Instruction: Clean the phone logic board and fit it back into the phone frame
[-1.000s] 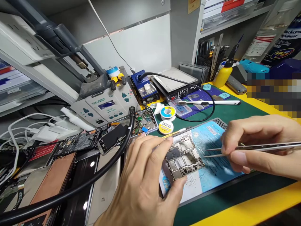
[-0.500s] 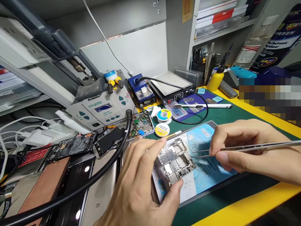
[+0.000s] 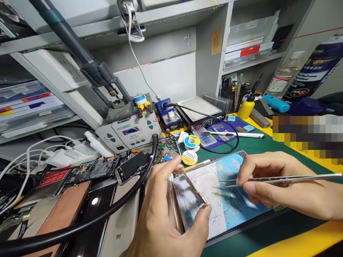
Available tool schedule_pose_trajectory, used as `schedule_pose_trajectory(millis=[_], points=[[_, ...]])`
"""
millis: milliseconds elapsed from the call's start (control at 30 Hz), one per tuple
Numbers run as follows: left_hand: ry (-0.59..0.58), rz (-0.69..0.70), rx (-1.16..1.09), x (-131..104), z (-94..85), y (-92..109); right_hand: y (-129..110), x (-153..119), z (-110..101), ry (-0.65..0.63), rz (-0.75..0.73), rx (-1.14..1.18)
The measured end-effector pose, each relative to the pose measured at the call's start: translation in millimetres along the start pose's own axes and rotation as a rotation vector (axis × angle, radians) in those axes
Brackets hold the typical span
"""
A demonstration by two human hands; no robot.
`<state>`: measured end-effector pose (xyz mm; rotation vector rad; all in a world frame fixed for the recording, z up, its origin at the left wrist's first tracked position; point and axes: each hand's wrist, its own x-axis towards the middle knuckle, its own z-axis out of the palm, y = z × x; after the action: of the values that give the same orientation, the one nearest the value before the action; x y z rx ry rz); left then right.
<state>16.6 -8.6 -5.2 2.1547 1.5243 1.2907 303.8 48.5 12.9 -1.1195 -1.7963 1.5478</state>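
A phone circuit board is tipped nearly edge-on, so only its thin side shows. My left hand grips it between thumb and fingers at opposite edges. Metal tweezers are pinched in my right hand, with their slim tips slightly apart and pointing left toward the board. The tips hover over a blue and white printed sheet, which lies beneath both hands on a dark perforated base. No part appears between the tips.
A hot-air station stands at the back left, its black hose curving across the front left. Phones and phone parts lie there. Solder spools, a brush, a heating plate and a yellow bottle stand behind the sheet.
My left hand has turned the circuit board from showing its component face to nearly edge-on. The tweezers have stayed close to the same place above the sheet. The camera view has tilted upward.
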Motion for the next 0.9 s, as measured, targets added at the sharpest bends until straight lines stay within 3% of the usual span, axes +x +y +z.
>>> schedule_pose_trajectory(millis=[100, 333, 900], points=[[0.054, -0.011, -0.044, -0.2, 5.2, 5.2, 1.1, 2.7, 2.0, -0.006, -0.052, 0.02], [0.075, 0.311, 0.151, 6.5, 1.4, -4.0, 6.6, 2.6, -0.4, -0.007, -0.04, -0.042], [0.058, 0.373, 0.223, 10.0, -1.7, -3.0, 12.5, 1.0, -3.2, -0.024, -0.015, -0.004]])
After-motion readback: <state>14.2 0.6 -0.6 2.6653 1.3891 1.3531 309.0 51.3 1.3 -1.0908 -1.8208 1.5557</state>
